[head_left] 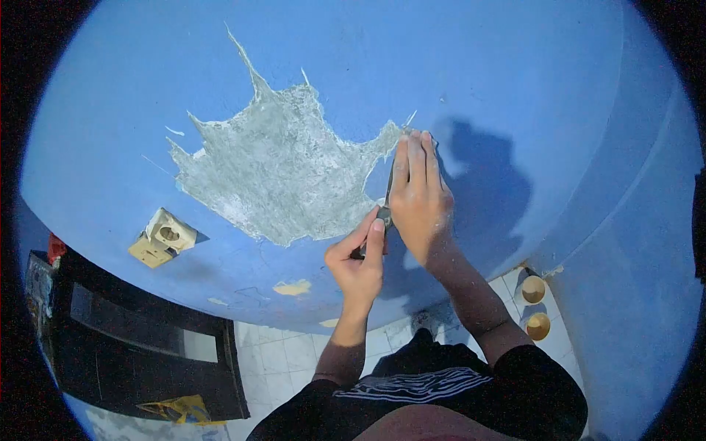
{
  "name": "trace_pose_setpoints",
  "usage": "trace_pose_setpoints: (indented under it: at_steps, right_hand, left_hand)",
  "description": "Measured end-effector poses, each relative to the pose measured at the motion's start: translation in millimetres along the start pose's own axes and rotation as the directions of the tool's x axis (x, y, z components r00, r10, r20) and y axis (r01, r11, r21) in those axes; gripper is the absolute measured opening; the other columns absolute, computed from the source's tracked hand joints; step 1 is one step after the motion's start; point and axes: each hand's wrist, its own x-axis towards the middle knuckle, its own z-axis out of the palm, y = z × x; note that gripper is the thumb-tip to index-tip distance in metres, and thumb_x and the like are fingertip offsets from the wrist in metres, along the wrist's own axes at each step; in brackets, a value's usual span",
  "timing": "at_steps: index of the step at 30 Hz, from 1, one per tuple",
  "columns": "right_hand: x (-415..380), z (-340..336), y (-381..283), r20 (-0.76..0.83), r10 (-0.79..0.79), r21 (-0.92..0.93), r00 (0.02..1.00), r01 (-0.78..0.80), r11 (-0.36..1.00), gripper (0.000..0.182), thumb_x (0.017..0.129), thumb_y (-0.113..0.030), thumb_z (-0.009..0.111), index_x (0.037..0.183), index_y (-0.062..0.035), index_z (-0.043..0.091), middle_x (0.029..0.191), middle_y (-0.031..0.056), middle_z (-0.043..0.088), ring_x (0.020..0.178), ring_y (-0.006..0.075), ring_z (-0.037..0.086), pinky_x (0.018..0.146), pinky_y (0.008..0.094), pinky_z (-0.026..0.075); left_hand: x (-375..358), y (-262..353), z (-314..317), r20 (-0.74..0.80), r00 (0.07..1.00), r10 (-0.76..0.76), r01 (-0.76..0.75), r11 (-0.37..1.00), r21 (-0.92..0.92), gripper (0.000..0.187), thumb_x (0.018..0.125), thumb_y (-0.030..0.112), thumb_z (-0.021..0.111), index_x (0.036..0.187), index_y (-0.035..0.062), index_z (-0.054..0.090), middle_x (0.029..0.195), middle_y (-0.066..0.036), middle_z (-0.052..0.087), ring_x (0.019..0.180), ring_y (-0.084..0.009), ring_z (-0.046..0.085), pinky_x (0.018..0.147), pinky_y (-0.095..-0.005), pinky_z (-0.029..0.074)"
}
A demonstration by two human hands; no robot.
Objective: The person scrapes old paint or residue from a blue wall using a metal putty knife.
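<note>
A patch of bare grey plaster (272,162) with ragged edges spreads across the blue painted wall (515,51). At its right end my left hand (357,261) is closed around the dark handle of a scraper (384,215), thumb on top. My right hand (421,195) lies over the blade, its straight fingers held together and pressing it towards the wall. Only a thin edge of the blade shows beside those fingers; the right thumb is hidden. Thin curls of lifted paint (410,119) stick out near the fingertips.
A cream socket box (170,234) juts from the wall at left. Dark furniture (140,338) with a yellow item (180,409) on it stands at lower left. Two round yellowish containers, one nearer (537,326) and one farther (532,289), are on the white tiled floor (283,356).
</note>
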Motion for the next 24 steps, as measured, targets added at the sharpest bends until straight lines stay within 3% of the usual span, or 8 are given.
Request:
trace_pose_setpoints:
  at_steps: [5, 8, 14, 18, 20, 24]
  right_hand:
    - [11, -1, 2, -0.019, 0.048, -0.032, 0.999, -0.048, 0.998, 0.050, 0.077, -0.004, 0.060, 0.122, 0.0167, 0.055, 0.126, 0.0277, 0.053, 0.124, 0.0431, 0.049, 0.105, 0.0397, 0.047]
    - [-1, 0, -6, -0.012, -0.003, -0.059, 1.000, 0.003, 0.998, 0.048, 0.075, -0.002, 0.061, 0.119, 0.0163, 0.056, 0.122, 0.0253, 0.054, 0.122, 0.0415, 0.051, 0.103, 0.0387, 0.048]
    - [10, 6, 8, -0.122, 0.038, -0.056, 0.992, -0.045, 0.997, 0.046, 0.075, -0.001, 0.062, 0.117, 0.0157, 0.057, 0.117, 0.0217, 0.056, 0.119, 0.0390, 0.055, 0.098, 0.0372, 0.052]
    - [-1, 5, 4, -0.082, 0.002, -0.048, 0.997, -0.006, 0.999, 0.045, 0.076, -0.001, 0.063, 0.118, 0.0142, 0.057, 0.118, 0.0202, 0.056, 0.119, 0.0375, 0.056, 0.097, 0.0356, 0.053]
    - [4, 8, 11, -0.139, 0.040, -0.021, 0.989, -0.043, 0.999, 0.046, 0.076, 0.000, 0.063, 0.119, 0.0132, 0.057, 0.118, 0.0186, 0.056, 0.119, 0.0360, 0.056, 0.095, 0.0340, 0.054]
    - [10, 5, 16, -0.141, 0.059, 0.018, 0.988, -0.057, 0.998, 0.047, 0.076, -0.005, 0.062, 0.120, 0.0122, 0.057, 0.117, 0.0185, 0.058, 0.122, 0.0362, 0.054, 0.093, 0.0325, 0.054]
  left_hand:
    - [10, 9, 3, 0.013, 1.000, 0.015, -0.016, 0.996, 0.084, 0.023, 0.092, 0.008, 0.066, 0.111, -0.0037, 0.071, 0.065, 0.001, 0.060, 0.058, -0.0035, 0.050, 0.053, -0.0197, 0.038]
    - [-3, 5, -4, -0.003, 1.000, -0.012, 0.012, 1.000, 0.021, 0.026, 0.093, 0.012, 0.067, 0.112, -0.0043, 0.070, 0.064, 0.000, 0.059, 0.052, -0.0039, 0.046, 0.046, -0.0194, 0.033]
    - [6, 5, 12, 0.007, 1.000, 0.012, -0.012, 1.000, 0.029, 0.026, 0.093, 0.013, 0.066, 0.113, -0.0034, 0.070, 0.064, -0.001, 0.059, 0.052, -0.0041, 0.047, 0.047, -0.0192, 0.033]
    - [-5, 0, 5, 0.009, 1.000, -0.019, 0.019, 1.000, -0.020, 0.025, 0.093, 0.013, 0.066, 0.113, -0.0029, 0.070, 0.064, 0.000, 0.059, 0.052, -0.0042, 0.047, 0.047, -0.0195, 0.033]
    - [2, -3, 13, -0.003, 1.000, 0.019, -0.019, 0.997, 0.074, 0.025, 0.094, 0.013, 0.066, 0.113, -0.0027, 0.070, 0.065, 0.000, 0.059, 0.052, -0.0045, 0.047, 0.047, -0.0198, 0.034]
    - [4, 4, 18, 0.010, 0.997, 0.074, -0.075, 0.995, 0.073, 0.025, 0.094, 0.012, 0.065, 0.113, -0.0037, 0.070, 0.066, -0.001, 0.060, 0.054, -0.0049, 0.048, 0.048, -0.0202, 0.035]
